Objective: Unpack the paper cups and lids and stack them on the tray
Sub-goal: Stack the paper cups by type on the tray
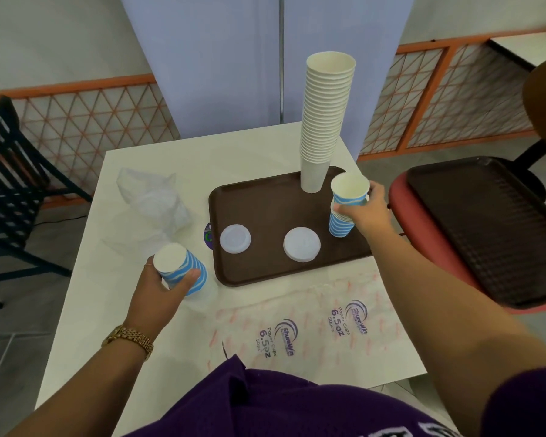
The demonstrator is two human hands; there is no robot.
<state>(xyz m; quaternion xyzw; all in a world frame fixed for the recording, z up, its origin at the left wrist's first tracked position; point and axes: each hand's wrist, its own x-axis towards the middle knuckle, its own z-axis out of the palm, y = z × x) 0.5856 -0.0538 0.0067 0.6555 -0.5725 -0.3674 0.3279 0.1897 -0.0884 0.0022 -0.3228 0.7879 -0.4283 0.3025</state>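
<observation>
A person in a purple top leans over a white table (133,171), both arms stretched forward. The right hand (364,212) reaches across to the right edge of a brown tray (265,203), fingers curled around a short stack of blue-striped cups (344,212) that stands upright on the tray; the topmost cup sits tilted, not fully nested. The left hand (158,288), a gold watch (130,337) on its wrist, grips a second bundle of blue-striped cups (183,268) just off the tray's near left corner, base turned toward the viewer (its lower end appears to be inside clear plastic wrap, though the film is hard to make out). On the tray stand one tall stack of plain white cups (323,121) at the far side and two white lids (235,239) lying flat and apart near the front edge. Crumpled clear plastic (153,197) lies on the table to the left; two printed cup sleeves (312,329) lie flattened in front. A second brown tray (492,228) rests on a red chair (401,200) to the right.
</observation>
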